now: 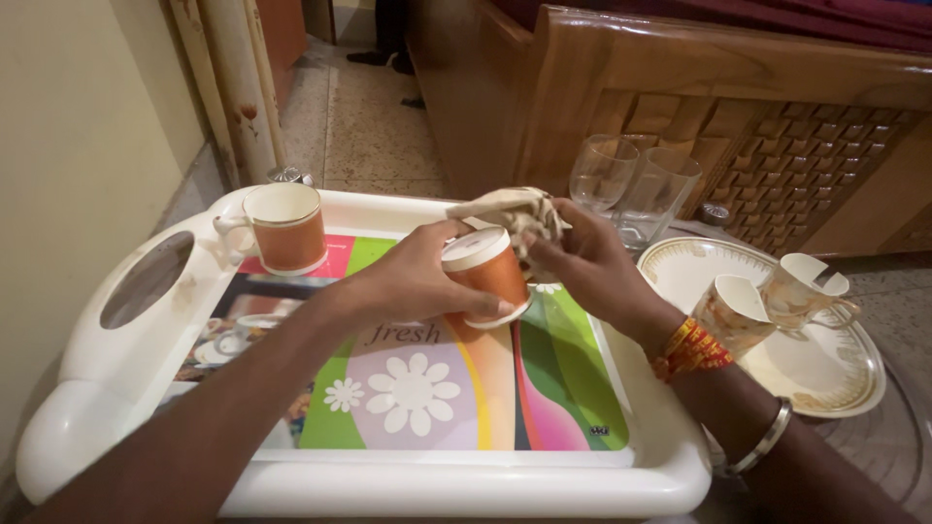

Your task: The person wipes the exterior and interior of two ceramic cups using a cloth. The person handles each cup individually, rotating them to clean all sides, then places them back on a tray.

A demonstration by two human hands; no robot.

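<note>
My left hand [408, 277] grips an orange cup with a cream rim [485, 272], tilted on its side above a white plastic tray [136, 388] with a colourful floral base. My right hand [582, 267] holds a crumpled beige cloth [510, 209] pressed against the cup's mouth. A second orange cup [286, 228] stands upright at the tray's far left corner.
A cream plate with gold trim [825, 374] at the right carries two patterned cups [733, 311] lying tilted. Two clear glasses [631, 184] stand behind the tray. A carved wooden bed frame [738, 87] runs along the back; a wall [68, 146] is at the left.
</note>
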